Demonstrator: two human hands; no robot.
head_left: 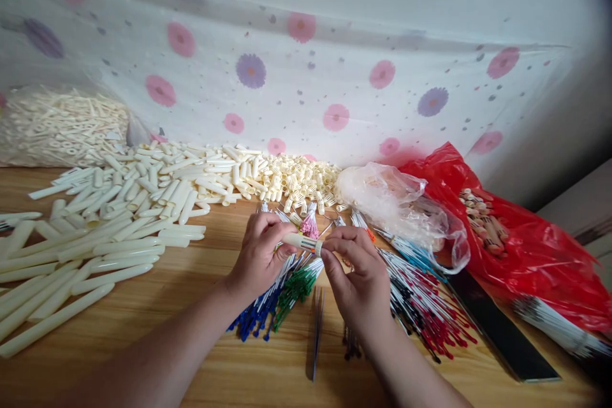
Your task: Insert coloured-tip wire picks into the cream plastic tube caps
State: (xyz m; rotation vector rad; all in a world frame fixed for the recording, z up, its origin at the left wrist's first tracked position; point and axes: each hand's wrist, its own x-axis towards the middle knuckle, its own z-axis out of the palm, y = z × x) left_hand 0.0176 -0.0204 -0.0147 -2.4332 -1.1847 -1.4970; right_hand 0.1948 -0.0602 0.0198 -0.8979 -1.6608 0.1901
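Between my two hands is a cream multicolour pen barrel [303,243] with slots, lying nearly level, with bits of colour showing in it. My left hand [261,254] grips its left end, fingers curled. At the right end, the fingertips of my right hand [361,271] pinch the barrel's rim. Below the hands, tweezers [315,335] lie on the table. Around them are bundles of thin pen refills with coloured tips: blue refills [258,313] and green refills [297,285] by my left hand, red refills [437,315] beyond my right hand, pink refills [310,223] behind.
Cream tubes [119,236] cover the table's left side, and short slotted pieces [301,178] are heaped at the back. A bag of small parts [62,127] stands far left. To the right are a clear plastic bag [387,197], a red bag [526,236] and a dark flat strip [502,328].
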